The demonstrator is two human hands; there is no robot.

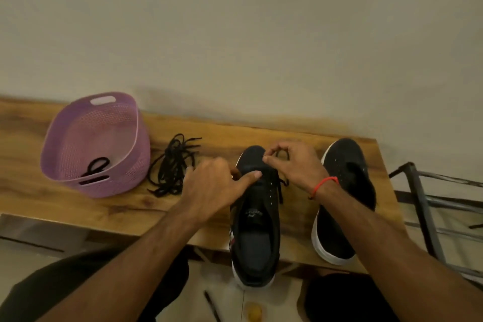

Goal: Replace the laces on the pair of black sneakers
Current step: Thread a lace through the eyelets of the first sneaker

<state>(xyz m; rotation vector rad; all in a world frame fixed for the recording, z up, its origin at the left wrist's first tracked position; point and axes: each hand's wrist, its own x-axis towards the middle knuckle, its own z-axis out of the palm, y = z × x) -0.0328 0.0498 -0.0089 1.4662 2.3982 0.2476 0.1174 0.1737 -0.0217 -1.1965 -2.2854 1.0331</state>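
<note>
Right hand (295, 165) fingers pinch a lace (281, 188) at the near sneaker (257, 217) toe end; left hand (214, 188) thumb presses the eyelet row, heel pointing toward the person

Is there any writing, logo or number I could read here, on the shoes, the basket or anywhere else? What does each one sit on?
"S": a large pale letter on the tongue label of the near sneaker.
Beside that "S": a short pale word on the same label, too blurred to read.
Purple basket, far sneaker, wooden table: no writing visible.
</note>
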